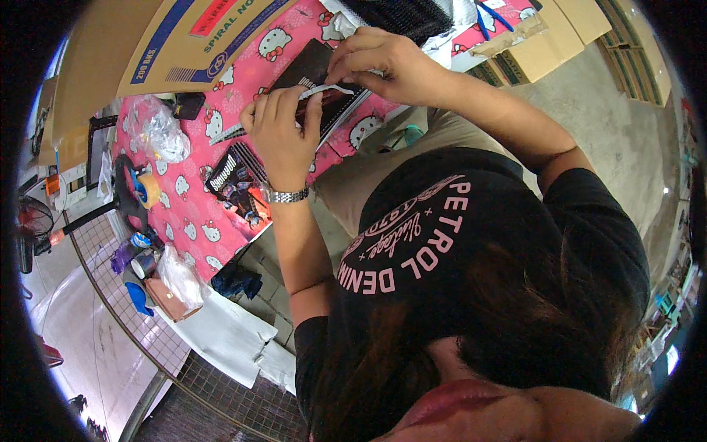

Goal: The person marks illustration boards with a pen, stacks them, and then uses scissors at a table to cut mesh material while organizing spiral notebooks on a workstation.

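Observation:
A narrow white strip, perhaps paper or plastic, stretches between my two hands above a stack of dark-covered spiral notebooks. My left hand, with a metal watch at its wrist, has its thumb and fingers closed on one end of the strip. My right hand reaches over from the other side, its fingertips pinched together at the strip. Its fingers partly cover the top notebook. Beside my left wrist lies another spiral notebook with a dark and red picture cover.
A pink patterned cover spreads over the table. A large cardboard box stands at the far left. Clear plastic bags, a tape roll and a brown pouch lie on the left. Blue-handled pliers rest at the far right.

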Available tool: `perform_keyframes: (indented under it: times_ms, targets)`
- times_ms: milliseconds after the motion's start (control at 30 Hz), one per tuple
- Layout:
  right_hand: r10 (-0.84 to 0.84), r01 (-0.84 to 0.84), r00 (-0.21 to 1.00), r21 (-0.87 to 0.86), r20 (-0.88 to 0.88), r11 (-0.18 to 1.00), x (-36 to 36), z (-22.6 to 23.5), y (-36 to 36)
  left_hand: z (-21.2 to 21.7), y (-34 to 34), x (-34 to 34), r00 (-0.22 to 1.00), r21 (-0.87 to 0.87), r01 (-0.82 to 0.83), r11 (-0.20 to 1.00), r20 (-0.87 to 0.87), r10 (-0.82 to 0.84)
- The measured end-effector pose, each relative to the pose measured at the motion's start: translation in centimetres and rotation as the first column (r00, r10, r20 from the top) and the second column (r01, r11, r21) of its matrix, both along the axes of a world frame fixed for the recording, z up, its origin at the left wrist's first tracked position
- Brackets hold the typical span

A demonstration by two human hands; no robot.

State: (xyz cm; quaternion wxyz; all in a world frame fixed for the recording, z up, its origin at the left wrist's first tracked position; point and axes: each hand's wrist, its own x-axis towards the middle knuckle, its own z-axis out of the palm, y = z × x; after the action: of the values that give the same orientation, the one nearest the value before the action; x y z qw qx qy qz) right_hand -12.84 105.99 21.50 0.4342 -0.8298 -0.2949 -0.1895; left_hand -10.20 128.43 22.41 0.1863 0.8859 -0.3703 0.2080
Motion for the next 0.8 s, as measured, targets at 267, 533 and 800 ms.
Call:
perform_keyframes:
  times_ms: [267, 533, 800]
  targets:
    - [-0.092, 0.101, 0.993, 0.145, -0.069, 0.984, -0.5, -0.8, 0.9, -0.1, -0.2, -0.2, 1.0, -0.015, -0.01, 1.0, 0.022, 0.01]
    - [-0.039, 0.056, 0.994, 0.166, -0.104, 0.985, -1.1, -0.6, 0.8, -0.4, -0.4, -0.2, 0.999, -0.033, 0.001, 0.999, 0.049, 0.001]
    - [-0.089, 0.067, 0.982, -0.139, -0.164, 0.988, -0.9, 0.4, 0.3, -0.5, -1.1, -0.3, 0.997, -0.012, -0.012, 1.0, 0.074, 0.013]
